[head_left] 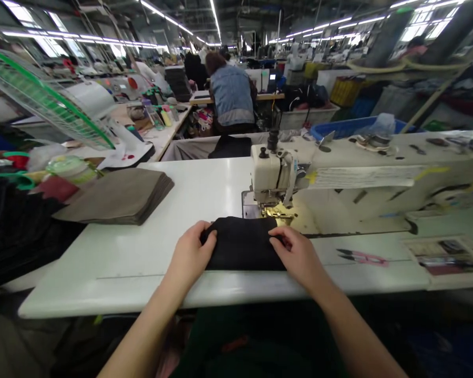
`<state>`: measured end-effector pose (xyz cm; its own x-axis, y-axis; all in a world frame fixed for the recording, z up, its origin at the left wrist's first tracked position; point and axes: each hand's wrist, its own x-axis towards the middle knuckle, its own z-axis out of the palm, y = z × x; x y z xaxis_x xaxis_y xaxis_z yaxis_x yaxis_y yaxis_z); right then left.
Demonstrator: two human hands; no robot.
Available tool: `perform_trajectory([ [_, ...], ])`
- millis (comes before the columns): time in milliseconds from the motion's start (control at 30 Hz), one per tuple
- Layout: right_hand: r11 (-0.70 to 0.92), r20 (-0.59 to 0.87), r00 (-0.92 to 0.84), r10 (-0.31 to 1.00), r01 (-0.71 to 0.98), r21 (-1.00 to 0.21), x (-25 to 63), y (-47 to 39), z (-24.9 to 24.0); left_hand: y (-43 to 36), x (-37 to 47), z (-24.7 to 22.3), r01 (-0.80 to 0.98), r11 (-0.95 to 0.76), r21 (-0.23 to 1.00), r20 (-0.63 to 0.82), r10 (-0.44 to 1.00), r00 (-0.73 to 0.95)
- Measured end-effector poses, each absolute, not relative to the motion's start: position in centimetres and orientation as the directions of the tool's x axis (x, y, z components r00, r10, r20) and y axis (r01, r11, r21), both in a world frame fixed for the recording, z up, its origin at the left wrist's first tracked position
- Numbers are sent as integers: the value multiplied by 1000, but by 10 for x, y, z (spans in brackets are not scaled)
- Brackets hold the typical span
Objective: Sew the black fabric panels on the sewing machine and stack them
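A piece of black fabric (pixel 242 244) lies on the white sewing table (pixel 134 257), just in front of the sewing machine's needle area. My left hand (pixel 193 249) pinches its left edge between thumb and fingers. At the right edge, my right hand (pixel 295 252) grips the fabric near the upper corner. The fabric's far edge reaches close to the presser foot (pixel 274 211), lit by a yellowish lamp. Whether it touches the foot I cannot tell. The sewing machine (pixel 268 173) stands behind and to the right of my hands.
A stack of grey-brown fabric pieces (pixel 122 194) lies at the left, beside a dark pile (pixel 19 231). Pink-handled thread snips (pixel 362 257) rest right of my right hand, near a small tray (pixel 449 257). Beyond are a fan (pixel 59 105) and a seated person (pixel 232 94).
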<state>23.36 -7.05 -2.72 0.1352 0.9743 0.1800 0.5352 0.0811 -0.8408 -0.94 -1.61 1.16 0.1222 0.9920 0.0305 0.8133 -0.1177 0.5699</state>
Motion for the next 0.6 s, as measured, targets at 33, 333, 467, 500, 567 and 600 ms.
perform_trajectory([
  [33, 88, 187, 134, 973, 533, -842, 232, -66, -28, -13, -8, 9, 840, -111, 531, 29, 993, 113],
  [333, 97, 225, 130, 966, 621, -777, 227, -69, -43, -21, -8, -10, 892, -80, 444, -2, 996, 90],
  [467, 88, 241, 136, 961, 676, -732, 226, -70, -39, -20, -8, -6, 891, -60, 450, -26, 996, 81],
  [500, 84, 242, 138, 960, 684, -724, 225, -69, -39, -20, -7, -5, 890, -58, 452, -27, 997, 79],
  [567, 76, 239, 143, 960, 691, -719, 224, -68, -38, -19, -8, -5, 889, -50, 454, -31, 997, 72],
  [600, 70, 233, 145, 961, 691, -719, 223, -67, -38, -19, -8, -5, 891, -44, 451, -35, 997, 67],
])
